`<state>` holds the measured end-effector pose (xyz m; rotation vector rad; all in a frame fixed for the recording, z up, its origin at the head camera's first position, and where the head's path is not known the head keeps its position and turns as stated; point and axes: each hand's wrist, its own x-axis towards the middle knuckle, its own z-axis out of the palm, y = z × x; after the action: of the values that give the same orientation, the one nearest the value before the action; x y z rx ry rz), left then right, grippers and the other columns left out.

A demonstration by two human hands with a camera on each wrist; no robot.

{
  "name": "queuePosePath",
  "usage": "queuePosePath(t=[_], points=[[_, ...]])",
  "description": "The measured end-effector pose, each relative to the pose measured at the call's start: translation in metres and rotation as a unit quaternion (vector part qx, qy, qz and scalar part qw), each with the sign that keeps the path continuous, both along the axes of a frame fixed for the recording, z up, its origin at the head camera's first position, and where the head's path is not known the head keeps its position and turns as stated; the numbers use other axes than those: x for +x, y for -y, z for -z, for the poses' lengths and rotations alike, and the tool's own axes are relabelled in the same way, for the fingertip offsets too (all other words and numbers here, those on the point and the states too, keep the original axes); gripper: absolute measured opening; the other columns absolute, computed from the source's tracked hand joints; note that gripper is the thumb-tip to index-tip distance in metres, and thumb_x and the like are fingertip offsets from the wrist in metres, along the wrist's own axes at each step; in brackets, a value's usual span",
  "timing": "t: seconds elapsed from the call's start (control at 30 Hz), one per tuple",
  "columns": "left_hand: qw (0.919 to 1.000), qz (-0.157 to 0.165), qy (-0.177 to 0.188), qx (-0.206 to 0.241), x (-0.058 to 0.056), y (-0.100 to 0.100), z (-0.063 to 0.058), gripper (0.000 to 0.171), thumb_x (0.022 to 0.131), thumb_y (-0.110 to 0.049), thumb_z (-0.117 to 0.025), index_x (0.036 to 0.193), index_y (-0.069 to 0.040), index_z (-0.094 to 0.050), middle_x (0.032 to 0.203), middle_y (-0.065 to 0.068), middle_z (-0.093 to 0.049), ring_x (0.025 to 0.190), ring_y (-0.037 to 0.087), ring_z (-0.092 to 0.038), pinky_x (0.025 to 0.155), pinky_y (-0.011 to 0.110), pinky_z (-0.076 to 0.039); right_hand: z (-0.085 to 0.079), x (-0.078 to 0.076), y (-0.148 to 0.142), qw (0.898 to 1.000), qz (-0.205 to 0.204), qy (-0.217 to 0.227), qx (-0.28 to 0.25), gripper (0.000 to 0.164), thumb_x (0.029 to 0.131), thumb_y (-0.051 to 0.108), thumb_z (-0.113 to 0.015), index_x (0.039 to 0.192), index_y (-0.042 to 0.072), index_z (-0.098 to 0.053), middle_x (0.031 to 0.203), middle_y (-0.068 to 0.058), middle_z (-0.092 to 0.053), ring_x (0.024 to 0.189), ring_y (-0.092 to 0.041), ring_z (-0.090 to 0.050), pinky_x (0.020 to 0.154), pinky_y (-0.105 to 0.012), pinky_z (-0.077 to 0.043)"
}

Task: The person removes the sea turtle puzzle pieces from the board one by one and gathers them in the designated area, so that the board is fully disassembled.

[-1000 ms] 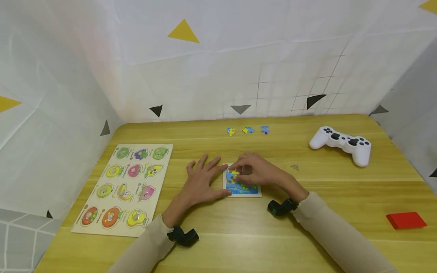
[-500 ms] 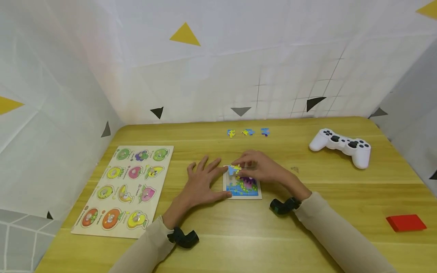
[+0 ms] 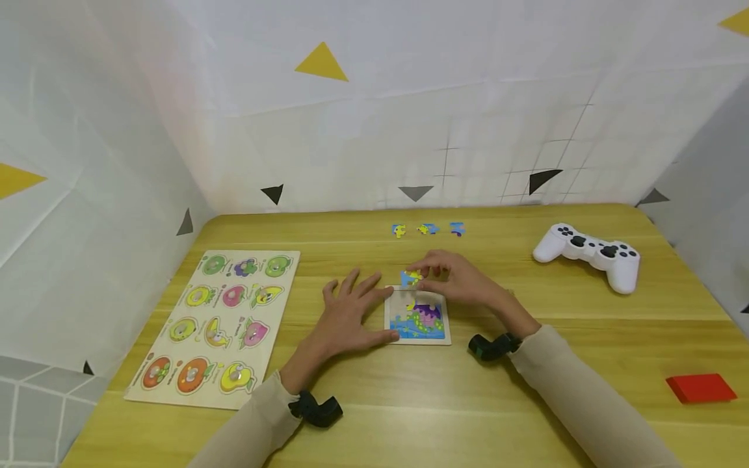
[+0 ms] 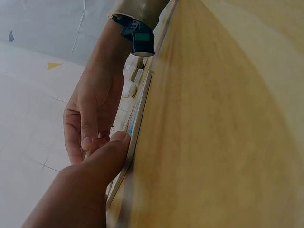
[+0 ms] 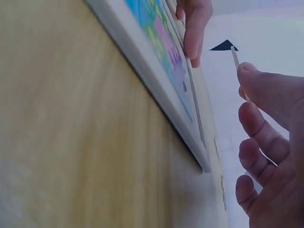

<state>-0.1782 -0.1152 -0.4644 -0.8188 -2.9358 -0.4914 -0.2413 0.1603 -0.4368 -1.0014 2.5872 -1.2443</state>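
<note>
A small jigsaw puzzle board (image 3: 419,342) with a pale rim lies mid-table. Blue, purple and green pieces fill its lower and right parts, while its upper left shows bare backing. My right hand (image 3: 455,278) pinches a blue-and-yellow puzzle piece (image 3: 407,279) between thumb and fingers over the board's far rim. In the right wrist view this piece (image 5: 241,71) appears edge-on, raised off the board. Spread wide, my left hand (image 3: 346,317) rests at the board's left side, thumb and index finger touching its rim. The left wrist view shows the left thumb (image 4: 111,154) on the rim.
Three loose puzzle pieces (image 3: 428,229) lie in a row near the table's far edge. A fruit peg board (image 3: 270,325) is on the left. To the right are a white game controller (image 3: 591,252) and a red block (image 3: 701,388). White sheeting stands behind.
My right hand has lifted the blue-and-yellow piece out of the board's upper left and carried it toward the far rim, exposing the backing. The left hand has stayed in place.
</note>
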Motion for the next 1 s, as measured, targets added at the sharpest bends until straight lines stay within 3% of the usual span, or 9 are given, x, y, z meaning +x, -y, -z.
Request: queuePosePath(t=[0.5,1.0], points=[[1.0,-0.002,-0.001,-0.002,-0.001,0.0,0.002,0.083,0.08,-0.08,-0.059,0.151,-0.038,-0.048,0.167,-0.002,-0.034,0.157,0.041,-0.016,0.113,0.07,-0.013,0.004,-0.026,0.0,1.0,0.013,-0.019,0.005,0.031,0.094,0.013,-0.074,0.124,0.008,-0.072,0.092,-0.002,-0.064,0.075,-0.016,-0.05,0.067,-0.027,-0.045],[1.0,-0.003,0.001,0.006,0.0,0.0,0.002,0.082,0.08,-0.08,-0.059,0.151,-0.038,-0.048,0.167,-0.002,-0.034,0.157,0.04,-0.016,0.113,0.069,-0.012,0.008,-0.059,0.004,0.998,0.009,-0.036,0.06,0.032,0.096,0.016,-0.072,0.125,0.004,-0.07,0.091,-0.004,-0.065,0.073,-0.015,-0.05,0.073,-0.032,-0.044]])
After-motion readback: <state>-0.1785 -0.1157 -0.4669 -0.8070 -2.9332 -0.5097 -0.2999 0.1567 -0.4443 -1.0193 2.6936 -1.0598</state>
